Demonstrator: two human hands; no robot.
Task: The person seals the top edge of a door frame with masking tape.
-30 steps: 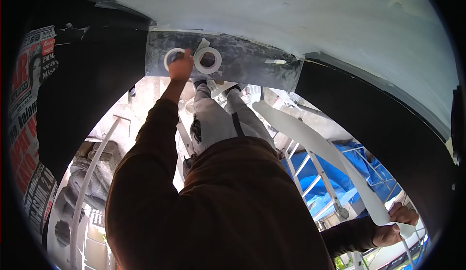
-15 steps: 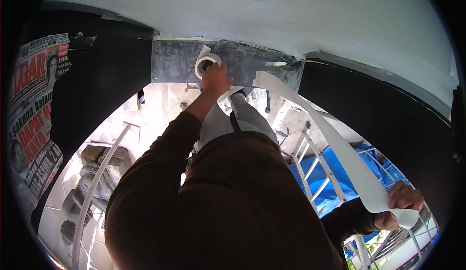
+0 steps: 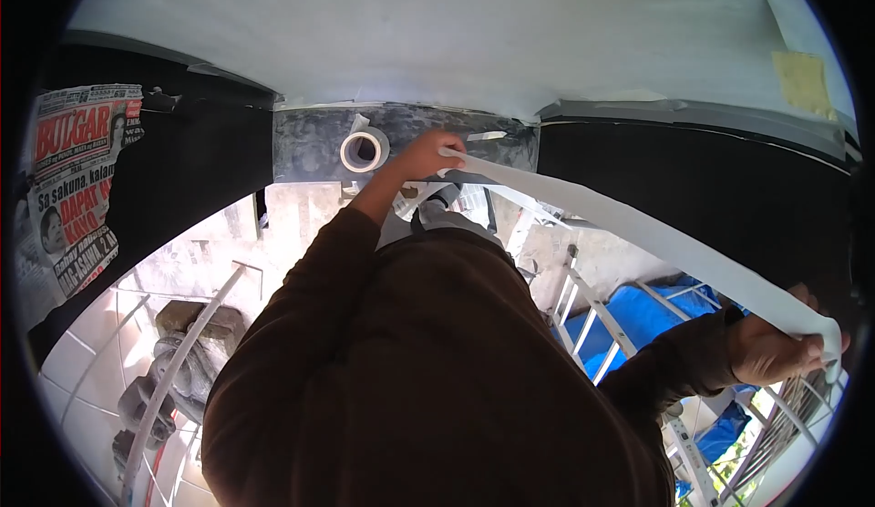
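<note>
My left hand (image 3: 433,156) pinches the near end of a long white strip of tape (image 3: 629,220) at the front edge of the grey board (image 3: 310,147). The strip stretches to the right, where my right hand (image 3: 779,347) grips its other end beside the black surface; that end folds over and hangs past the fingers. A roll of tape (image 3: 365,150) rests on the grey board, left of my left hand. Behind the roll lies a small white scrap, and another pale piece (image 3: 487,136) lies on the board to the right.
Newspaper (image 3: 77,170) covers part of the black surface at the left. A pale panel (image 3: 410,33) spans the top. Below are a metal ladder (image 3: 602,315), a blue tarp (image 3: 647,315), a metal rail (image 3: 182,361) and dark stone-like shapes (image 3: 187,361).
My left hand has left the tape roll and moved right to take the strip's loose end. My right hand has moved up and right, and the strip lies closer to the black surface.
</note>
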